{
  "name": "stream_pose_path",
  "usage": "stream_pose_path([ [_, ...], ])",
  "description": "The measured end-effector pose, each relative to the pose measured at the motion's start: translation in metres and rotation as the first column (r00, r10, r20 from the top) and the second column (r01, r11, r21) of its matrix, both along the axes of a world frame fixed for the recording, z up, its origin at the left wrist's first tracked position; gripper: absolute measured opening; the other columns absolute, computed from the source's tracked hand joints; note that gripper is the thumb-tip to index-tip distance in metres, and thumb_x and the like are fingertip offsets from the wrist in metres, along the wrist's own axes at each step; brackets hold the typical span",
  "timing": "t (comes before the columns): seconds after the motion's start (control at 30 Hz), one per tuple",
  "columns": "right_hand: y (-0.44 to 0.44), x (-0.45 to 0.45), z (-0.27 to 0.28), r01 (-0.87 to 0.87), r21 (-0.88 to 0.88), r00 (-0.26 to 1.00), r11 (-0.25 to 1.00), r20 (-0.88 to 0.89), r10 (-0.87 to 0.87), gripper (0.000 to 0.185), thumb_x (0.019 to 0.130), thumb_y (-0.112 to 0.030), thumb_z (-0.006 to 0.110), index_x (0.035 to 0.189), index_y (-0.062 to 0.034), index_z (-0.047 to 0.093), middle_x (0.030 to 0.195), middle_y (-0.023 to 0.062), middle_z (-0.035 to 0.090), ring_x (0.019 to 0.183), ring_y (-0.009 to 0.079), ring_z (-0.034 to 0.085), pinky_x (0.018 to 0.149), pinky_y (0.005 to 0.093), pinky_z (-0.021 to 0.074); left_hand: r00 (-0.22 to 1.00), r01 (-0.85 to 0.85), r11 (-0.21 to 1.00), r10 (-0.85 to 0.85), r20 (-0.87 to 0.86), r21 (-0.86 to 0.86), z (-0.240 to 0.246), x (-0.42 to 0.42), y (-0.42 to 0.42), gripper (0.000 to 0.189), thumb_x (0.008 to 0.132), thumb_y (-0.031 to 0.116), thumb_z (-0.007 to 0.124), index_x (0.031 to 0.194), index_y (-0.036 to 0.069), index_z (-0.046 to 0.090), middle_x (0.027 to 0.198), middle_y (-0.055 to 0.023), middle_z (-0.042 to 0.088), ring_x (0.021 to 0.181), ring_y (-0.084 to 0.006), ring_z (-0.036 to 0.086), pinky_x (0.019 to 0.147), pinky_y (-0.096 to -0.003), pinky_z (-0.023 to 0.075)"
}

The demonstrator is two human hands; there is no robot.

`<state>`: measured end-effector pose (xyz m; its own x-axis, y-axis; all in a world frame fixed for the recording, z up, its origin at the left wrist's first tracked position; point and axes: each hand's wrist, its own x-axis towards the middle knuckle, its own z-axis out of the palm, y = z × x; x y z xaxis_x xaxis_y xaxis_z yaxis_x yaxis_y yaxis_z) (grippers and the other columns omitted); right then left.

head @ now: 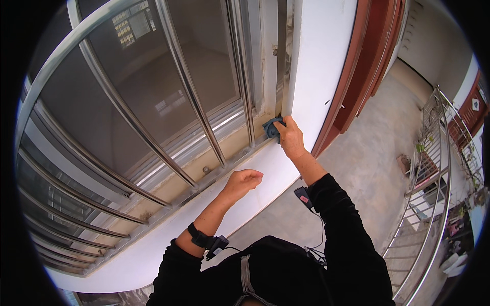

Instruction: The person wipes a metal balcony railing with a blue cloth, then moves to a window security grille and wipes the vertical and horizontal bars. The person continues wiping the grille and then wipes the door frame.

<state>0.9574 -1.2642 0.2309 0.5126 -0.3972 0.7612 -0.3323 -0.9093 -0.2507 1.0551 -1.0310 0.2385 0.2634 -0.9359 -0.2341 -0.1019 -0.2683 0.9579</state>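
My right hand [291, 137] grips a crumpled blue-grey cloth [271, 128] and presses it into the lower right corner of the barred window. There the cloth touches the end of the metal sill rail [241, 152], beside the edge of the white wall [317, 57]. My left hand [243, 182] hangs in front of the wall just below the rail, its fingers curled and close together, with nothing seen in them. Shiny metal bars [185, 84] rise from the rail in front of the window glass [145, 76]. The cloth's far side is hidden in the corner.
A red-brown door frame [350, 76] stands right of the wall. Concrete floor [356, 153] runs along to a metal railing [440, 172] at the far right. A small device [217, 246] is strapped on my left forearm; another device [303, 197] with a cable sits by my right sleeve.
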Motion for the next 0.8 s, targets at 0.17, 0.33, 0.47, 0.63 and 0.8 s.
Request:
stream_pose_path([
  [0.17,0.011,0.015,-0.005,0.133,0.320,0.973,0.938,-0.224,-0.062,0.029,0.076,0.005,0.062,0.101,-0.0061,0.073,0.099,0.0193,0.060,0.091,0.0399,0.064,0.078,0.0461,0.0542,1.000,0.007,1.000,-0.006,-0.030,0.019,-0.017,0.000,0.016,0.030,0.095,0.020,0.064,0.117,0.002,0.068,0.113,-0.0058,0.068,0.105,-0.0152,0.065,0.088,-0.0310,0.0522],
  [0.33,0.034,0.012,0.013,-0.014,0.368,0.918,0.930,-0.364,0.158,0.029,0.073,0.003,0.063,0.099,-0.0066,0.074,0.097,0.0216,0.062,0.093,0.0418,0.063,0.083,0.0465,0.0524,0.998,-0.037,0.999,0.037,-0.057,0.005,-0.029,0.005,0.036,0.030,0.095,0.021,0.064,0.117,0.002,0.068,0.114,-0.0062,0.068,0.106,-0.0157,0.065,0.087,-0.0314,0.0526],
  [0.47,0.065,0.005,0.025,-0.116,0.450,0.917,0.885,-0.295,0.270,0.018,0.074,-0.002,0.066,0.091,-0.0015,0.071,0.092,0.0218,0.062,0.090,0.0427,0.063,0.081,0.0461,0.0525,0.994,-0.086,0.996,0.087,-0.058,0.023,-0.036,0.015,0.061,0.029,0.095,0.021,0.065,0.117,0.002,0.068,0.114,-0.0068,0.068,0.104,-0.0159,0.066,0.086,-0.0314,0.0529],
  [0.63,0.105,0.034,0.017,-0.035,0.316,0.953,0.948,-0.274,0.126,0.010,0.078,-0.005,0.066,0.087,-0.0005,0.066,0.087,0.0228,0.063,0.085,0.0435,0.065,0.077,0.0492,0.0538,0.979,-0.204,0.966,0.205,-0.010,-0.160,-0.040,0.010,0.071,0.046,0.091,0.013,0.069,0.134,0.003,0.056,0.114,-0.0088,0.069,0.099,-0.0169,0.068,0.081,-0.0296,0.0540],
  [0.8,0.134,0.051,0.001,-0.082,0.360,0.919,0.929,-0.334,0.210,0.010,0.081,-0.006,0.063,0.088,-0.0006,0.066,0.093,0.0250,0.064,0.083,0.0430,0.067,0.077,0.0497,0.0555,0.864,-0.379,0.884,0.444,0.236,-0.274,-0.027,0.010,0.074,0.077,0.086,0.006,0.069,0.152,0.004,0.030,0.120,-0.0172,0.067,0.092,-0.0210,0.071,0.080,-0.0316,0.0562],
])
